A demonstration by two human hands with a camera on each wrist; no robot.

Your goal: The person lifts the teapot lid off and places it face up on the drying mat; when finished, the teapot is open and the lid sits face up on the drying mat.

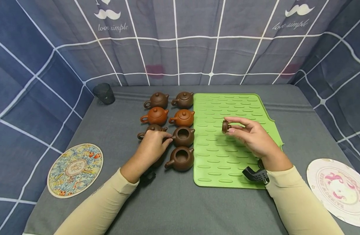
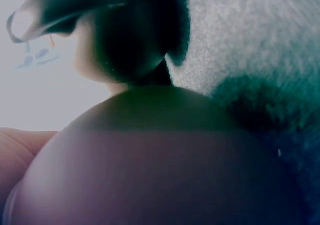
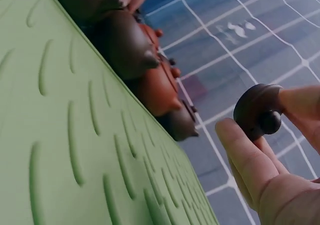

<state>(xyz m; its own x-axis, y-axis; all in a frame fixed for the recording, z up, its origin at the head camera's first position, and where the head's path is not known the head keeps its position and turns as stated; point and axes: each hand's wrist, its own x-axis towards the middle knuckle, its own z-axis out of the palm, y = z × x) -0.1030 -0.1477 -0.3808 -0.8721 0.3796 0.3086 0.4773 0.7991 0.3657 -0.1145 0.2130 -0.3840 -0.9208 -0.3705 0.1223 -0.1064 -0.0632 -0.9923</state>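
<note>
Right hand (image 1: 251, 137) over the lime-green rectangular mat with raised oval ridges (image 1: 209, 169): we see thumb and fingertips pinching a small round dark-brown teapot lid (image 1: 225, 126), raised clear of the mat and turned on edge, knob toward the palm; the right wrist view confirms the grip. Left hand (image 1: 153, 143): thumb and forefinger pinch the handle of a round dark-brown open-topped teapot (image 1: 183, 141), which stands just left of the mat, spout toward it. We cannot tell how the other left fingers lie. Nearer the person, in the same column, we note a second lidless dark-brown teapot (image 1: 182, 164). Beyond the held pot stand a lidded orange clay teapot (image 1: 183, 120) and, farthest, a lidded dark-brown teapot (image 1: 184, 101). In the column to the left we count a reddish-orange lidded pot (image 1: 156, 117) and, behind it, a brown lidded pot (image 1: 158, 101); another brown pot shows partly behind the left hand. Far left on the grey cloth (image 1: 197, 212): a black cup (image 1: 105, 94) and a round floral placemat (image 1: 61, 178). Right edge: a round white placemat with pink print (image 1: 318, 173).
</note>
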